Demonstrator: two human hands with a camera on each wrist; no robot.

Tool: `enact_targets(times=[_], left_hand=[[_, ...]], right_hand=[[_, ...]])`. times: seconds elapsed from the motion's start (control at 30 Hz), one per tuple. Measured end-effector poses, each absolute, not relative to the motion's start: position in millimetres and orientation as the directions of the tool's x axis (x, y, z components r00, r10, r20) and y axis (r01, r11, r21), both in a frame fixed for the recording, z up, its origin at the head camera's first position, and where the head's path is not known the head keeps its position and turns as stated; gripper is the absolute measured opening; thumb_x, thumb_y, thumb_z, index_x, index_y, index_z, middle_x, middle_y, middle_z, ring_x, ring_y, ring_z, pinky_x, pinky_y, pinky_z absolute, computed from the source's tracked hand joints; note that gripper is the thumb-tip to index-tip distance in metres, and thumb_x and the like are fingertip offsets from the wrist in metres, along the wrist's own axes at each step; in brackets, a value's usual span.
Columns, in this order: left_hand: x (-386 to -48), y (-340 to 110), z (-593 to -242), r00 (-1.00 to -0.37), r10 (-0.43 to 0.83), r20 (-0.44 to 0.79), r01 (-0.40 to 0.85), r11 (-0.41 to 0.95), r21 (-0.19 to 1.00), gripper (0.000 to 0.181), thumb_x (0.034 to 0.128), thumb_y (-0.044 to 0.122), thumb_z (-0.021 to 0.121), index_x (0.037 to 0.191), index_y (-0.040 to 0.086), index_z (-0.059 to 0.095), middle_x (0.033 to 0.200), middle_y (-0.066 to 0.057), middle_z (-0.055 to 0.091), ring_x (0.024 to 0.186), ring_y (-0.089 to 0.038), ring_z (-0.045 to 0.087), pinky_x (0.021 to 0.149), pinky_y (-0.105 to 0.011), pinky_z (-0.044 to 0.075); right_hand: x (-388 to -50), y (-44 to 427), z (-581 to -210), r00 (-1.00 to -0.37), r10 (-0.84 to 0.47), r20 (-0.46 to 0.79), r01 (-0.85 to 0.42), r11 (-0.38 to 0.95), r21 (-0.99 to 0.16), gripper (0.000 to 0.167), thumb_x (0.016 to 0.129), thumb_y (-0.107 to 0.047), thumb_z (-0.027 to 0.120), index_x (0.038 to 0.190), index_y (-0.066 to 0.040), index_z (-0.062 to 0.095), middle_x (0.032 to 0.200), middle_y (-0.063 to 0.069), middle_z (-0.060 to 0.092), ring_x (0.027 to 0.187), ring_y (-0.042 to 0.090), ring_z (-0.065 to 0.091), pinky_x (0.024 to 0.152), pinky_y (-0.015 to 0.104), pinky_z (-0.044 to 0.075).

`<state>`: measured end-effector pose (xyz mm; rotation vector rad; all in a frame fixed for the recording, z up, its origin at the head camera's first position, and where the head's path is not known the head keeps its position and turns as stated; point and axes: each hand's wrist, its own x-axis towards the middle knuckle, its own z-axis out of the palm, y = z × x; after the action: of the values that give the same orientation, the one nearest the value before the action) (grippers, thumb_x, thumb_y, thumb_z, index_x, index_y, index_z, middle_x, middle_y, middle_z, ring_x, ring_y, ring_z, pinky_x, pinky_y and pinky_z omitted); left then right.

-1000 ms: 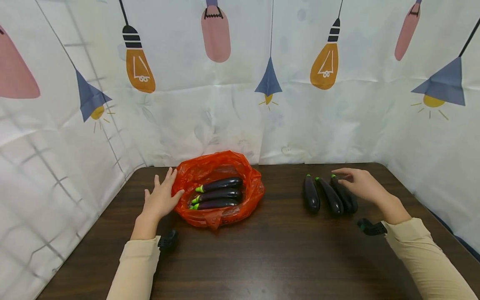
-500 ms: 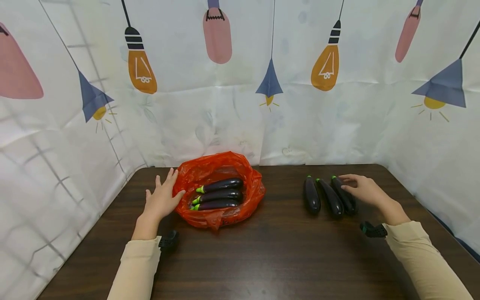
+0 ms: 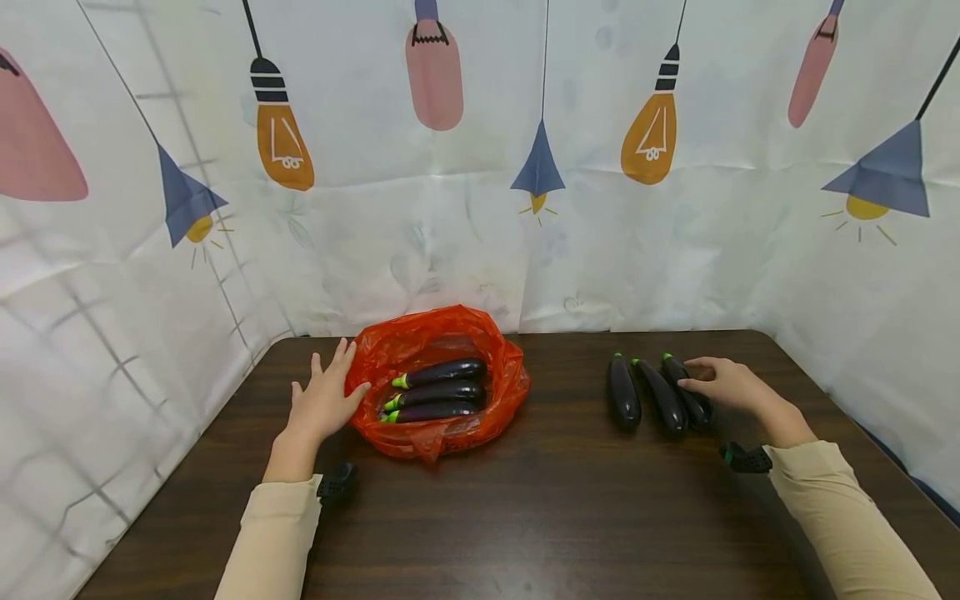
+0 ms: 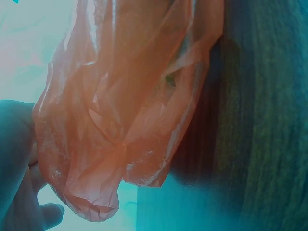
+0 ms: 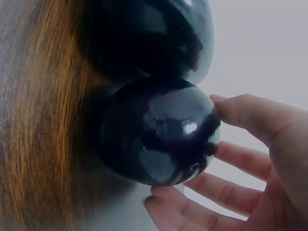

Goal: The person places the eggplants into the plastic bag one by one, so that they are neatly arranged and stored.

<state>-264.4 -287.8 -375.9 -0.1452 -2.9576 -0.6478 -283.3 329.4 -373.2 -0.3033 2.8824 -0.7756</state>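
Observation:
A red plastic bag [image 3: 431,435] stands mouth-up on the table, with three dark purple eggplants [image 3: 438,372] lying side by side in it. My left hand [image 3: 324,398] rests against the bag's left rim, fingers spread; in the left wrist view the crumpled bag [image 4: 110,125] hides part of the hand. Three more eggplants lie at the right: one on the left [image 3: 623,392], one in the middle [image 3: 662,398] and one on the right [image 3: 677,375]. With thumb and fingers on either side, my right hand [image 3: 731,387] holds that right eggplant [image 5: 159,132] on the table.
The dark wooden table [image 3: 540,508] extends between the bag and the loose eggplants and toward the front. A white cloth [image 3: 465,242] printed with lamps and bulbs hangs behind and at both sides. Black wrist straps [image 3: 746,458] sit by the sleeves.
My right hand has come down from above the right eggplant, and its thumb and fingers now lie round it. The left hand and the bag stay in place.

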Motion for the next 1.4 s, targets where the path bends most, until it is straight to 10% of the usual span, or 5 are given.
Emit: enact_targets(times=[1.4], left_hand=[[-263.4, -287.9, -375.7, -0.989, 0.075, 0.124, 0.121, 0.900, 0.420, 0.080, 0.1027, 0.029, 0.060, 0.164, 0.005, 0.015, 0.170, -0.019, 0.004, 0.148, -0.060, -0.004, 0.103, -0.086, -0.002]], right_hand=[[-287.6, 309.6, -320.3, -0.961, -0.268, -0.071, -0.209, 0.870, -0.447, 0.060, 0.104, -0.024, 0.061, 0.147, 0.013, 0.042, 0.127, 0.043, 0.057, 0.079, 0.030, 0.069, 0.063, 0.044, 0.058]])
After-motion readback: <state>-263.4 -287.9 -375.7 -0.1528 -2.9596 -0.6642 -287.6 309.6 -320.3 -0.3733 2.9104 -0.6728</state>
